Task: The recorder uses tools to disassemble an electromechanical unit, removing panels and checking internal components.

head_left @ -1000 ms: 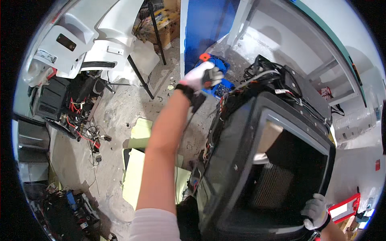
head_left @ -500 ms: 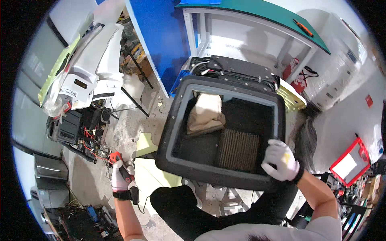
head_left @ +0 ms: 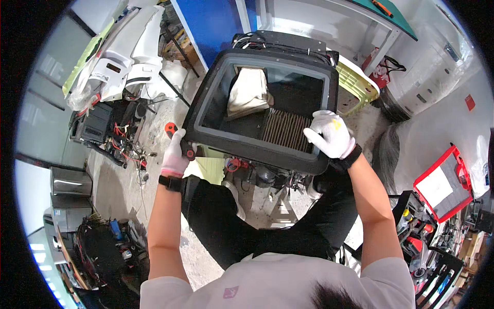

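Observation:
A large black box (head_left: 252,149) with a grey inner edge stands in front of me, its top open. Inside lie a ribbed brownish block (head_left: 286,129) and a cream cloth-like piece (head_left: 248,91). My left hand (head_left: 176,154), in a white glove, is closed round a red-and-black power tool (head_left: 171,128) beside the box's near left corner. Most of the tool is hidden by the hand and the box, so its exact kind does not show. My right hand (head_left: 332,135), also gloved, has its fingers curled at the rim near the right corner; its fingertips are partly hidden.
White moulded panels (head_left: 121,56) rest on a stand at the left, with cables and parts below. A green-topped table (head_left: 396,20) stands beyond the box. A yellow-green plastic frame (head_left: 355,85) is behind its right side. At the right is a red-framed case (head_left: 443,183).
My left hand has brought the power tool up from low at the left to the box's near left corner. My right hand stays at the right rim. The whole view has shifted.

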`<state>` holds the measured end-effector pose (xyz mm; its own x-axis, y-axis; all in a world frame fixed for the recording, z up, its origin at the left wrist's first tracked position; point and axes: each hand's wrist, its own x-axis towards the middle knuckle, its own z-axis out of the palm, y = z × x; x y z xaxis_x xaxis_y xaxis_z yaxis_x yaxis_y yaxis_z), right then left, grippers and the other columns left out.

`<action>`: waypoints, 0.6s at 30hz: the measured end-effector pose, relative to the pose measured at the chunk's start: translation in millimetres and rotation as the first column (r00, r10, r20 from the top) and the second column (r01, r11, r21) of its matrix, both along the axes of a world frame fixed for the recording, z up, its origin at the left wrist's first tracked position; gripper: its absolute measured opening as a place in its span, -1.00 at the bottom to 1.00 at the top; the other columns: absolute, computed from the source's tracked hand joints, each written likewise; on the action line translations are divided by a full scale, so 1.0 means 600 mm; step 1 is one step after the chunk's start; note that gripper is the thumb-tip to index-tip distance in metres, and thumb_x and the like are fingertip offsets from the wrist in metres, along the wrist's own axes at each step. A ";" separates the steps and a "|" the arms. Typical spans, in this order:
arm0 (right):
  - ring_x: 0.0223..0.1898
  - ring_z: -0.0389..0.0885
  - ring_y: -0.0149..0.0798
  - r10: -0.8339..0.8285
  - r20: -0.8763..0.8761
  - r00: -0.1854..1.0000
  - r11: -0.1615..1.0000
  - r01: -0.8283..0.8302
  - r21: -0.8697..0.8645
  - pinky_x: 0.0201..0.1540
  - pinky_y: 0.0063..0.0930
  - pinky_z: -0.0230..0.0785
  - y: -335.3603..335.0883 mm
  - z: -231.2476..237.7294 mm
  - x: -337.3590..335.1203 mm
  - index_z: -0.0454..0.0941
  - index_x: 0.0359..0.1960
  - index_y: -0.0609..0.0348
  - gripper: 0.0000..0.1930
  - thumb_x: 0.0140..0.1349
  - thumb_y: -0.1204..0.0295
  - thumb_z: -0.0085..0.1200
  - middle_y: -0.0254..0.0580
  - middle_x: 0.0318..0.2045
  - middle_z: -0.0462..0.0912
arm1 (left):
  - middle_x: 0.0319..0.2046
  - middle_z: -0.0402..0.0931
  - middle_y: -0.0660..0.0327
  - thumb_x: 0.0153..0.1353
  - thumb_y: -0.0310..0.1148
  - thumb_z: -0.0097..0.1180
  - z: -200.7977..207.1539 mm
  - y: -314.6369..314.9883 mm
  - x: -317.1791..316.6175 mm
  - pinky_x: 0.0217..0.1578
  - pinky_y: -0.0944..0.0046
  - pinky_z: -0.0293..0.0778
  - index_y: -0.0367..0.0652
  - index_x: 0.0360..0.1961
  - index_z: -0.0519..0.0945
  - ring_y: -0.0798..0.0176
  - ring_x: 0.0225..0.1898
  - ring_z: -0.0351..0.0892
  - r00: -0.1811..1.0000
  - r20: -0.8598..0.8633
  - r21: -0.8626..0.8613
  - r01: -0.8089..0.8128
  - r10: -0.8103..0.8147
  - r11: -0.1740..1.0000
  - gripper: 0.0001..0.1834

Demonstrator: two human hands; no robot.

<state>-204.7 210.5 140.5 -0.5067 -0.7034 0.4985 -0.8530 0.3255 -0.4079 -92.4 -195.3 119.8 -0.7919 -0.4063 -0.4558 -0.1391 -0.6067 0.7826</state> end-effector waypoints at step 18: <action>-0.44 0.50 -0.03 -0.060 0.114 0.992 0.986 0.041 0.164 -0.24 -0.25 0.33 0.044 -0.010 -0.059 0.54 -0.71 0.17 -0.47 0.31 0.06 -0.11 -0.08 -0.65 0.51 | -0.46 0.52 0.17 0.06 -0.37 0.23 -0.045 0.020 -0.028 -0.49 0.19 0.53 -0.21 -0.29 0.49 0.18 -0.51 0.54 0.999 0.051 -0.121 0.002 0.004 0.993 -0.76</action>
